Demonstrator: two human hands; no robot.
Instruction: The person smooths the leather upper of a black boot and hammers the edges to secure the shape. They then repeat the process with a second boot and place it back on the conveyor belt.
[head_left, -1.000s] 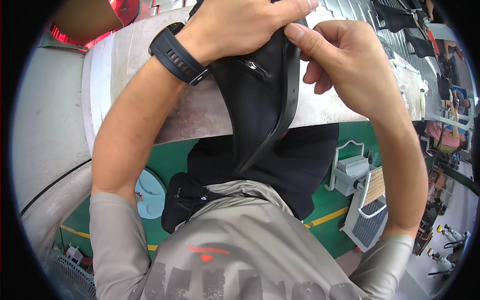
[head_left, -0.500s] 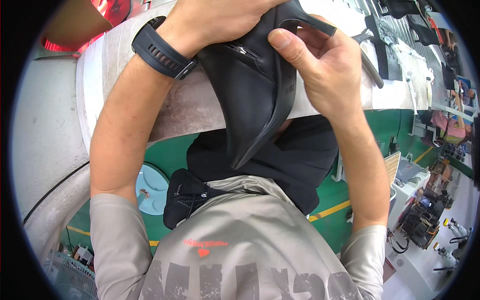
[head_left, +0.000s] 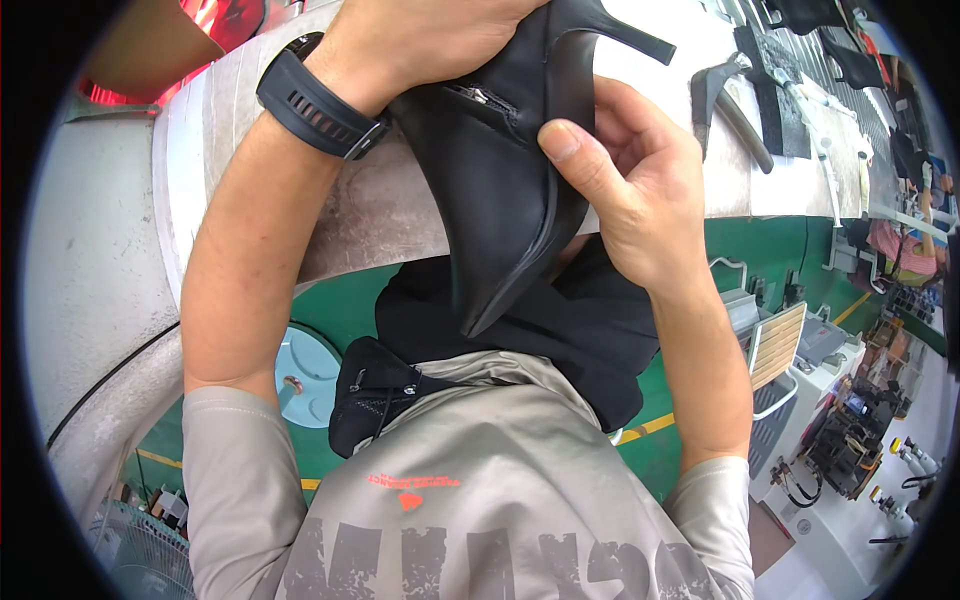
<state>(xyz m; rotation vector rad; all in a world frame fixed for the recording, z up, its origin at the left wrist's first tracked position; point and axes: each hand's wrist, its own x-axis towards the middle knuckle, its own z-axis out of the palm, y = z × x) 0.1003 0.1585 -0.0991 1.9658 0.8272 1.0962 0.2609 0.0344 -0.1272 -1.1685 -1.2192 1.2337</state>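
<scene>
A black high-heeled ankle boot (head_left: pixel 490 200) is tilted on its side, pointed toe toward me and slim heel sticking out to the upper right. My left hand (head_left: pixel 430 45), with a dark watch on its wrist, grips the upper part of the boot; its fingertips are hidden behind the leather and the frame edge. A zip shows in the boot's side just below that hand. With its thumb on the sole's edge near the middle of the boot, my right hand (head_left: pixel 645 185) holds the far side with curled fingers, partly out of sight.
A hammer (head_left: pixel 745 130) lies on the pale worktable (head_left: pixel 370 215), right of my right hand. Beyond it are a dark textured strip (head_left: pixel 775 90) and white tools. A red shiny item (head_left: pixel 215 40) is at the far left, and a light-blue round stool (head_left: pixel 305 375) stands below.
My right hand has slid down along the sole from near the heel toward the toe, which uncovers the heel and the hammer's head. The left hand stays on the boot.
</scene>
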